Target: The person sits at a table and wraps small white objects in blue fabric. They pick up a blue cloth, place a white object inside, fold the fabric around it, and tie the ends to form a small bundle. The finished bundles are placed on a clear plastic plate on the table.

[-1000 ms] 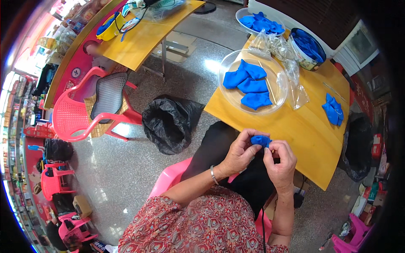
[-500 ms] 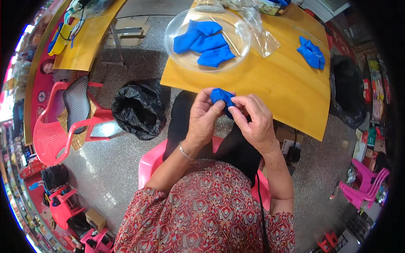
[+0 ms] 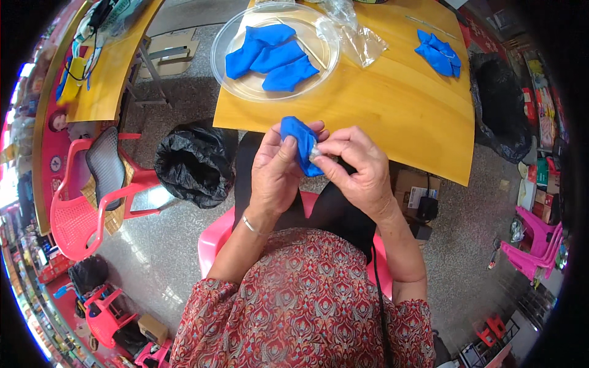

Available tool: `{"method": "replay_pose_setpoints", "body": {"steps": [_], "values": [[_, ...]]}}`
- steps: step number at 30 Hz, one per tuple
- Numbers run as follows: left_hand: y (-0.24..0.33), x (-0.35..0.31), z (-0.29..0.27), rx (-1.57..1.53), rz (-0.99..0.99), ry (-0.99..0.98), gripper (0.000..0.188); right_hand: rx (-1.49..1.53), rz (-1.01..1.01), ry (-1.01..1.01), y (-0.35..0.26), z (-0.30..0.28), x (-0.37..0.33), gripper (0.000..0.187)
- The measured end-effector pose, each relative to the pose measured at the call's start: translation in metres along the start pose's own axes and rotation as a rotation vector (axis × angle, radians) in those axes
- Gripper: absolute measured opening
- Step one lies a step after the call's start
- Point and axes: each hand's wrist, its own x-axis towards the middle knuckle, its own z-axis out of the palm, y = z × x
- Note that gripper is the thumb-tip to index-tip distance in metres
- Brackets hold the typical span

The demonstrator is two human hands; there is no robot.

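Observation:
My left hand (image 3: 273, 168) holds a small blue cloth piece (image 3: 297, 136) above my lap, thumb on its near face and fingers behind it. At the cloth's right edge, my right hand (image 3: 362, 175) pinches a small whitish bit (image 3: 315, 152) between thumb and fingers; what it is made of is too small to tell. Beyond my hands, a clear round plastic basin (image 3: 216, 56) on the table holds several similar blue cloth pieces (image 3: 274, 56) and a thin wooden stick (image 3: 311, 53). More blue cloth (image 3: 438, 54) lies at the table's right side.
The yellow wooden table (image 3: 368, 132) ends just past my hands. A clear plastic bag (image 3: 365, 46) lies beside the basin, with another thin stick (image 3: 431, 28) farther right. Black-lined bins stand left (image 3: 195, 164) and right (image 3: 500, 107). A pink chair (image 3: 76, 211) is at left.
The blue cloth has been turned more upright and opened out in my left hand. A whitish bit now shows at my right fingertips. The view has shifted slightly.

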Motion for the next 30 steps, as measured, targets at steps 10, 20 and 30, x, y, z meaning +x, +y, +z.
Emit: {"method": "replay_pose_setpoints", "body": {"steps": [10,20,30], "values": [[-0.005,-0.004,0.003,-0.048,-0.085,-0.016,0.04,-0.08,-0.036,0.039,0.007,0.004,-0.006,0.019],[-0.008,-0.001,0.008,0.083,-0.042,-0.081,0.041,0.451,0.37,0.079,0.018,0.0,-0.008,0.02],[-0.024,-0.001,0.007,1.066,0.554,0.249,0.028,0.72,0.542,0.154,0.036,-0.005,-0.005,0.035]]}}
